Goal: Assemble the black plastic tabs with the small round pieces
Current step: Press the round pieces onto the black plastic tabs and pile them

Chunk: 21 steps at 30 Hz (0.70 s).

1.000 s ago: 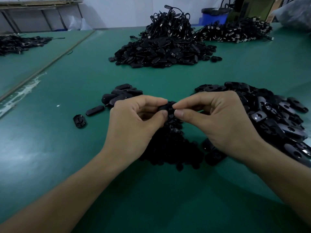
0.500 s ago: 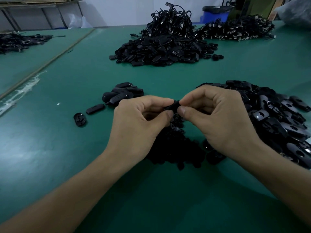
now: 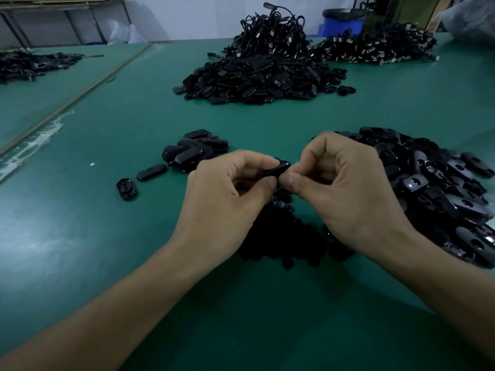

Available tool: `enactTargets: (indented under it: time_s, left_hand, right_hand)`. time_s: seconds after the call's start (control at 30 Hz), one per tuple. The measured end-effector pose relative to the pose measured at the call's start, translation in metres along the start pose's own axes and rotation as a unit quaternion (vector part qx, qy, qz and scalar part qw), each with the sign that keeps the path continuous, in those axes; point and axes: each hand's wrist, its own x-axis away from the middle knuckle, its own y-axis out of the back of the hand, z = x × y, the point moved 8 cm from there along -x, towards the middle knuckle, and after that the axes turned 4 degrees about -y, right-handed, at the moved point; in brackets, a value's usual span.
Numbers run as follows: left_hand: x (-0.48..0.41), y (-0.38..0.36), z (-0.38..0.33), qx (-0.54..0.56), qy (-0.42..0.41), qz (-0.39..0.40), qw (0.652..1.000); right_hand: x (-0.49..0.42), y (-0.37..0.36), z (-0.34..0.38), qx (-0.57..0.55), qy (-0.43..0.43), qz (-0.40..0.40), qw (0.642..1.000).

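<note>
We've got two hands on one black tab. The left hand and right hand each pinch it between thumb and curled fingers, right above a heap of small round pieces on the green worktop. A big tab pile sits right of the hands, too many to count. To the left are a small cluster and two loose tabs. There's one blue bin at the back, and we can't see what's in it.
</note>
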Motion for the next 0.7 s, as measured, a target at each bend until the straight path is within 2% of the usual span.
enactTargets:
  time_s: [0.17, 0.4, 0.53, 0.7]
  left_hand:
    - [0.005, -0.003, -0.012, -0.072, -0.049, -0.002, 0.996]
    - [0.005, -0.001, -0.023, -0.211, -0.121, 0.002, 0.970]
    - [0.002, 0.004, -0.019, -0.210, -0.110, -0.003, 0.971]
    - [0.002, 0.003, -0.018, -0.172, -0.105, 0.005, 0.979]
  right_hand:
    - [0.003, 0.003, -0.001, 0.042, -0.005, -0.025, 0.999]
    - [0.008, -0.009, 0.010, 0.078, 0.041, 0.018, 0.996]
    - [0.009, -0.014, 0.010, 0.068, 0.043, 0.054, 0.995]
    - [0.002, 0.000, 0.012, 0.093, 0.068, 0.010, 0.993]
